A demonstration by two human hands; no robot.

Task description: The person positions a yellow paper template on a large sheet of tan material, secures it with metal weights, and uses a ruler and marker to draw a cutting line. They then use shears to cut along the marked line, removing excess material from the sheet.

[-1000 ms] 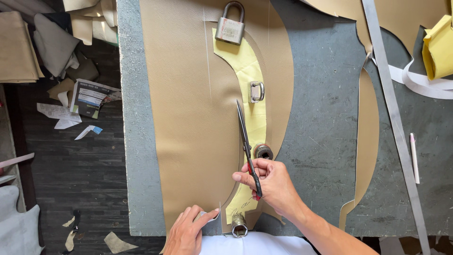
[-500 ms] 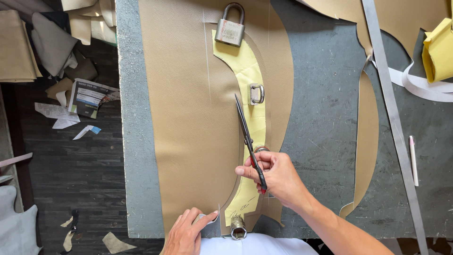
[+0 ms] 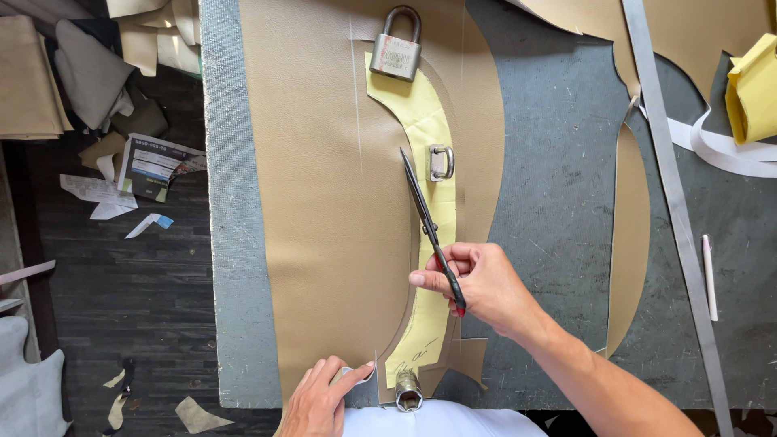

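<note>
My right hand (image 3: 484, 285) grips black scissors (image 3: 427, 222) by the handles, blades shut and pointing up along the left edge of a curved yellow paper pattern (image 3: 429, 162). The pattern lies on a tan leather sheet (image 3: 324, 202) spread over a grey table (image 3: 558, 186). A padlock (image 3: 398, 47) weighs the pattern's top, a small metal buckle (image 3: 441, 162) its middle and a metal socket (image 3: 409, 393) its bottom end. My left hand (image 3: 320, 396) presses the leather's cut near edge at the table front.
A long metal ruler (image 3: 672, 202) runs down the right side, beside a white pen (image 3: 709, 275), a cut tan strip (image 3: 630, 235), white tape (image 3: 728, 154) and yellow paper (image 3: 753, 89). Scraps and papers (image 3: 137, 170) litter the dark floor on the left.
My right hand and the scissors have moved forward along the pattern's left edge. My left hand stays at the leather's near edge.
</note>
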